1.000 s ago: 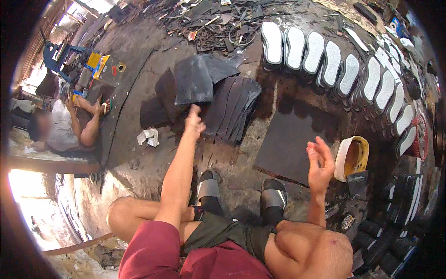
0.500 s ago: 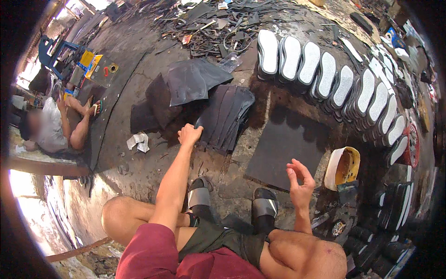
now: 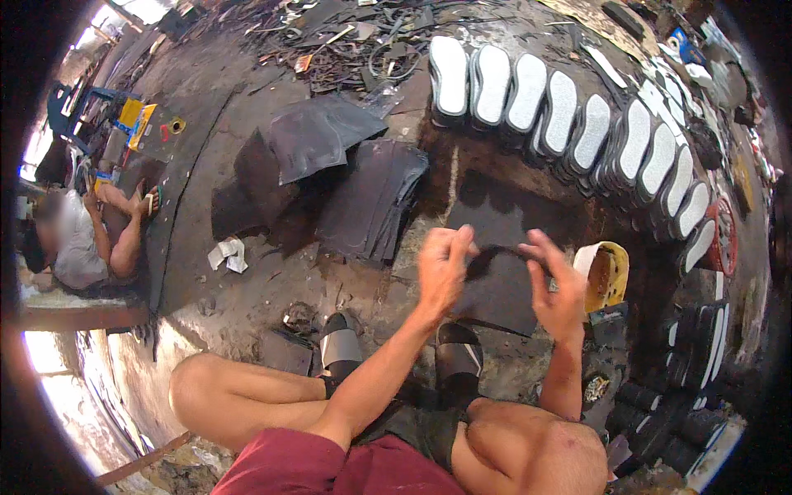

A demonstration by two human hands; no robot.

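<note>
My left hand [image 3: 444, 271] is in front of me, its thumb and fingers closed on one end of a dark, curved strip [image 3: 498, 250] that looks like thin black rubber. The strip arches toward my right hand [image 3: 561, 289], whose thumb and fingers are apart by its other end; whether they touch it is unclear. Both hands are above a flat black sheet [image 3: 495, 299] on the floor. Left of that sheet lies a stack of black sheets [image 3: 371, 198], with a larger bent sheet [image 3: 309, 140] behind it.
Stacks of white-topped sole shapes [image 3: 528, 95] curve along the far right. A white tub [image 3: 606, 276] with yellowish insides stands right of the sheet, a red basket [image 3: 726, 239] beyond. Black scraps [image 3: 363, 62] litter the far floor. Another person [image 3: 87, 239] sits at left.
My left hand has left the edge of the sheet stack and moved right, with the dark strip now in its fingers. My right hand has risen slightly, closer to it. The view has shifted a little.
</note>
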